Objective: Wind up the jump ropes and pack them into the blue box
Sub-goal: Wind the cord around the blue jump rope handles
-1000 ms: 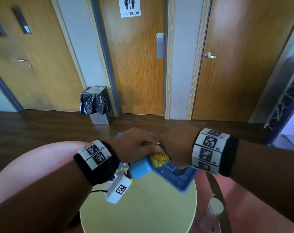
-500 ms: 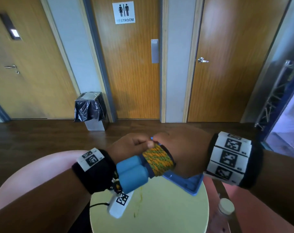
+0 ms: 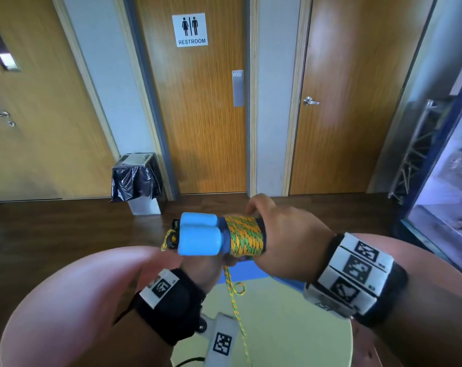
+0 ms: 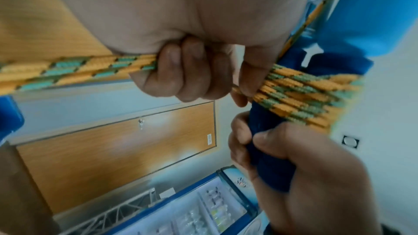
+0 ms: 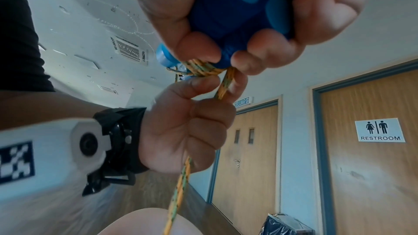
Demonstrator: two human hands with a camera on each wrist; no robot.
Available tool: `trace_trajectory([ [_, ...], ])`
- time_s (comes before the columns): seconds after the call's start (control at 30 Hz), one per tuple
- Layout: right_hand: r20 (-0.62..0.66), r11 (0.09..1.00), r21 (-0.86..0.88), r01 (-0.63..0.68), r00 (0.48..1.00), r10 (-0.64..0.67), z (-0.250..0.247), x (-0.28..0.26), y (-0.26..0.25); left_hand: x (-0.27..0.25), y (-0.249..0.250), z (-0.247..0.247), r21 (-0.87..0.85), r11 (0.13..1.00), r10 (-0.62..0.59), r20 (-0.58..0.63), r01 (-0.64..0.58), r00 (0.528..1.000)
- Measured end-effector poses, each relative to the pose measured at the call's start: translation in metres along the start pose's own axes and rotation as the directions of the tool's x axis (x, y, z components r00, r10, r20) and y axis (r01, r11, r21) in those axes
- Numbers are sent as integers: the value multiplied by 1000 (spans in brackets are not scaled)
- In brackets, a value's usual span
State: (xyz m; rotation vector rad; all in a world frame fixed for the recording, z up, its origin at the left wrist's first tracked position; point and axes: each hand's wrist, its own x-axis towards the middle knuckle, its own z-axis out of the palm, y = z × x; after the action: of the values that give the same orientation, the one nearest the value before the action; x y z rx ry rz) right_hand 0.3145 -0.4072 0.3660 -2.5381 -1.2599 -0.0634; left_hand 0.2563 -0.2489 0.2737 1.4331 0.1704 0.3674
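Note:
A jump rope with two light-blue handles [image 3: 198,234] is held level above the table, its orange-and-green rope coil [image 3: 245,235] wound round the handles. My right hand [image 3: 288,242] grips the handles' dark-blue ends [image 5: 226,15] just beside the coil. My left hand [image 3: 203,268] is under the bundle, fist closed round the loose rope tail [image 3: 235,308], which hangs down over the table. In the left wrist view the left fingers [image 4: 187,71] curl round the tail next to the coil [image 4: 300,96]. The blue box [image 3: 251,271] shows only as a strip behind the hands.
A round yellow-green table [image 3: 290,340] lies below the hands, with pink rounded seats [image 3: 66,300] on either side. Across the wooden floor stand a bin with a black bag [image 3: 136,181], three wooden doors and a glass-fronted fridge [image 3: 449,194] at the right.
The wound bundle has risen from just over the box to well above the table. My left hand went from the top of it to underneath, now holding the tail.

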Motion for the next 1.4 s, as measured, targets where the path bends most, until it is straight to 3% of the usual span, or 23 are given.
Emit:
trace_trajectory([
  [0.1, -21, 999, 32, -41, 999, 42, 8, 3, -13, -16, 14, -8, 298, 948, -109, -10, 107, 994],
  [0.13, -29, 998, 44, -51, 998, 52, 11, 4, -15, -19, 14, -11, 308, 937, -152, -67, 165, 986],
  [0.2, -38, 997, 44, -60, 997, 61, 15, 6, -22, -26, 16, -13, 239, 963, -96, -135, 127, 986],
  [0.27, -43, 998, 15, -64, 997, 65, 18, 7, -29, -34, 24, -9, 263, 956, -109, -90, 130, 990],
  [0.37, -80, 996, -11, -91, 993, 90, 20, 13, -36, -36, 19, -7, 229, 971, 102, -124, -71, 987],
  [0.43, -106, 994, -9, -105, 989, 104, 21, 18, -38, -38, 17, -7, 209, 968, 161, -108, -136, 981],
  [0.53, -120, 992, -38, -119, 986, 113, 24, 22, -42, -39, 13, -11, 190, 976, 116, -22, -110, 993],
  [0.6, -132, 990, -49, -134, 983, 126, 27, 25, -44, -38, 13, -13, 76, 995, 73, -14, -71, 997],
  [0.7, -132, 987, -85, -138, 983, 126, 33, 29, -46, -39, 10, -19, -21, 995, 103, 47, -103, 994],
  [0.77, -142, 988, -98, -121, 984, 106, 38, 31, -48, -39, 7, -22, 36, 993, 113, 25, -114, 993],
  [0.87, -76, 993, 40, -114, 990, 117, 47, 31, -45, -39, 2, -24, 111, 988, 111, -50, -105, 992],
  [1.0, 36, 964, 242, -114, 993, 109, 51, 29, -39, -38, 1, -32, 0, 998, 55, -64, -55, 996],
  [1.2, 40, 969, 217, -117, 993, 110, 50, 24, -38, -32, 3, -41, -86, 996, 29, -45, -33, 999],
  [1.3, 120, 859, 470, -202, 979, 165, 54, 23, -39, -29, 1, -48, -99, 994, 35, -64, -41, 997],
  [1.4, 211, 612, 738, -285, 958, 192, 56, 26, -39, -26, 0, -53, -99, 994, 45, -52, -50, 998],
])
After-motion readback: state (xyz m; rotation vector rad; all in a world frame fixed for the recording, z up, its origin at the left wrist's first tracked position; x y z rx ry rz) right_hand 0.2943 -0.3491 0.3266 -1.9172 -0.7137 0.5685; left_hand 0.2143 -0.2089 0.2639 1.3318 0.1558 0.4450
